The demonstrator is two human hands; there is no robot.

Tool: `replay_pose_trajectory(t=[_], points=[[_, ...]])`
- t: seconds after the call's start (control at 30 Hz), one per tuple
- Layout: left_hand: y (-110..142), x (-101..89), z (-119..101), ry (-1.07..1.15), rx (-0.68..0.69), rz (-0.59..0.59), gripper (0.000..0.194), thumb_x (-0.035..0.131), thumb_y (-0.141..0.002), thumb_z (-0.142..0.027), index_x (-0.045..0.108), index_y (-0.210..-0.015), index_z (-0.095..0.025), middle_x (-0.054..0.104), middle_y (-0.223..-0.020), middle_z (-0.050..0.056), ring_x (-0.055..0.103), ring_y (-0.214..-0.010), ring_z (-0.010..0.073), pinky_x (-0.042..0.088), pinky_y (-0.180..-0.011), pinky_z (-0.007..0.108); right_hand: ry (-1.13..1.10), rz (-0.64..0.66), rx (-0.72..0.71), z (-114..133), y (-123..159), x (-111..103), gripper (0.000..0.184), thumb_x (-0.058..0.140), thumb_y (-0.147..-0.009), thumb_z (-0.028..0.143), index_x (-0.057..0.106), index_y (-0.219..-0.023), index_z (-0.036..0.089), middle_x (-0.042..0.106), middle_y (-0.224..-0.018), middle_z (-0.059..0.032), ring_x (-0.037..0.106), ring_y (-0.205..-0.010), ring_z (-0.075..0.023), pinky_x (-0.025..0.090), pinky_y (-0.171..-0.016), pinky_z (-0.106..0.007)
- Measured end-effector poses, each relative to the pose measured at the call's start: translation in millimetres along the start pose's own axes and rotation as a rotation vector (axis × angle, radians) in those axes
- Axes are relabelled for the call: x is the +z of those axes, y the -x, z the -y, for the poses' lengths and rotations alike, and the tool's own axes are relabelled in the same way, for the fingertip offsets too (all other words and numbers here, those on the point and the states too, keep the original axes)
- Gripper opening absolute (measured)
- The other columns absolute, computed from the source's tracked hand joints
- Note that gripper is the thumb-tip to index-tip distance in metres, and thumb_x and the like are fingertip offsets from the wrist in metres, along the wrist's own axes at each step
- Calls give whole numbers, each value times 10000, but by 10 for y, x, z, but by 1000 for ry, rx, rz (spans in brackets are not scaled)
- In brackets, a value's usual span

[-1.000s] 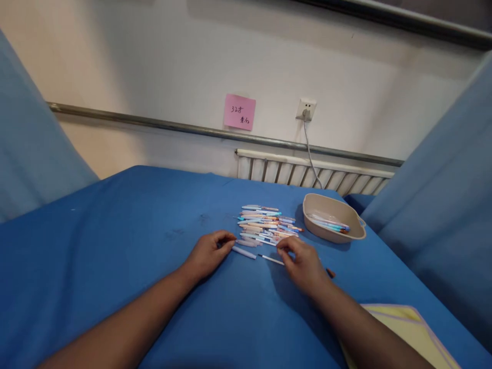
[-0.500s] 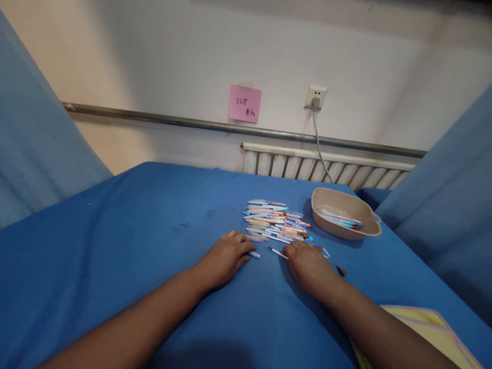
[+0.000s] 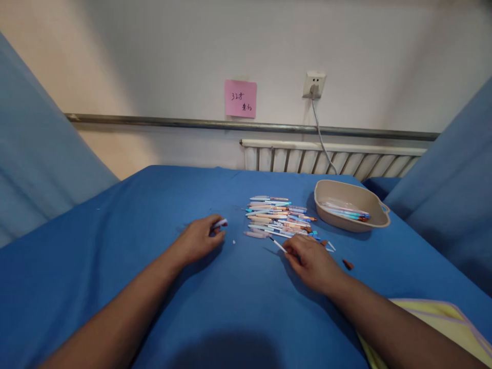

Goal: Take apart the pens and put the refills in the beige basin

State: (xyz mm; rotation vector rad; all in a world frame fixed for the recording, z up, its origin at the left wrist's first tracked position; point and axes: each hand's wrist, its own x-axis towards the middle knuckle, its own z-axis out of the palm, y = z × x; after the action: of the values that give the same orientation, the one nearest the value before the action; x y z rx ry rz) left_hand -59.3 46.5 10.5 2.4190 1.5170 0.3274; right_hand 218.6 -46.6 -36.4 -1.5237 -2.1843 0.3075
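My left hand (image 3: 200, 238) is closed around a pale pen barrel (image 3: 220, 223), whose end sticks out past the thumb and forefinger. My palm hides the rest of it. In my right hand (image 3: 309, 259) a thin white pen refill (image 3: 279, 245) is pinched, its dark tip pointing left and up. Just beyond that hand lies a pile of pens (image 3: 274, 215) in pastel, white and brown tones. A tiny white bit (image 3: 233, 242) rests on the cloth between my hands.
At the right, a beige basin (image 3: 378, 221) holds several pens. A brown cone-shaped piece (image 3: 348, 264) and small white sticks (image 3: 331, 246) lie beside my right hand. A yellow cloth (image 3: 430, 320) is at the lower right. Blue cloth (image 3: 215, 318) covers the table; a radiator (image 3: 292, 160) stands behind.
My left hand has moved left, away from the pile, with the pale barrel. My right hand has tilted the refill up off the cloth. A tiny white bit now shows between them.
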Motion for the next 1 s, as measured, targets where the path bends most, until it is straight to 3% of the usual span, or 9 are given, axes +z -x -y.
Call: replay_pose_trajectory(t=[0.1,0.3,0.47,0.63,0.73,0.87,1.0], points=[[10,97,-24,-22,82,86,251,534,-815,-396,608,-921,-182,653,-883,54,595,-782,219,399,-678,278,-78,-43,-2,-11,-8,9,72,504,-859,187,571,-880,200,612,-817,-12,548,-798,-162,371,-721,-269],[25,312,-205,-45,179,102,227,422,-898,-315,612,-887,-193,652,-872,60,593,-767,211,393,-684,281,-233,-162,55,-71,-70,35,74,514,-835,169,579,-859,194,619,-793,-8,565,-754,-150,400,-687,-258],[-15,567,-582,27,310,54,176,439,-898,-264,596,-901,-185,644,-919,71,592,-831,223,417,-724,295,-299,-290,150,-122,-123,72,100,531,-824,185,594,-900,195,640,-805,-12,583,-764,-161,420,-707,-273],[-230,857,-914,82,364,23,123,512,-862,-252,605,-921,-196,655,-937,56,597,-883,218,435,-764,289,-347,-428,186,-156,-129,54,108,480,-864,216,567,-921,185,625,-842,-38,580,-762,-177,433,-687,-284],[-294,854,-899,144,350,-12,200,531,-864,-298,596,-1019,-191,659,-1005,62,600,-921,215,448,-781,285,-347,-449,146,-154,-119,10,125,453,-890,223,571,-911,187,615,-868,-51,577,-798,-185,435,-710,-290],[-252,674,-717,299,311,-33,253,437,-920,-348,618,-993,-186,673,-932,42,614,-838,198,460,-745,276,-347,-438,83,-139,-108,-31,152,454,-903,213,603,-874,195,600,-863,-46,572,-824,-181,431,-750,-289],[-256,543,-603,323,338,-76,281,407,-938,-345,619,-1025,-182,661,-990,59,601,-920,209,441,-827,296,-323,-401,44,-153,-93,-51,158,472,-905,209,622,-856,200,567,-808,-30,563,-773,-165,429,-708,-270]])
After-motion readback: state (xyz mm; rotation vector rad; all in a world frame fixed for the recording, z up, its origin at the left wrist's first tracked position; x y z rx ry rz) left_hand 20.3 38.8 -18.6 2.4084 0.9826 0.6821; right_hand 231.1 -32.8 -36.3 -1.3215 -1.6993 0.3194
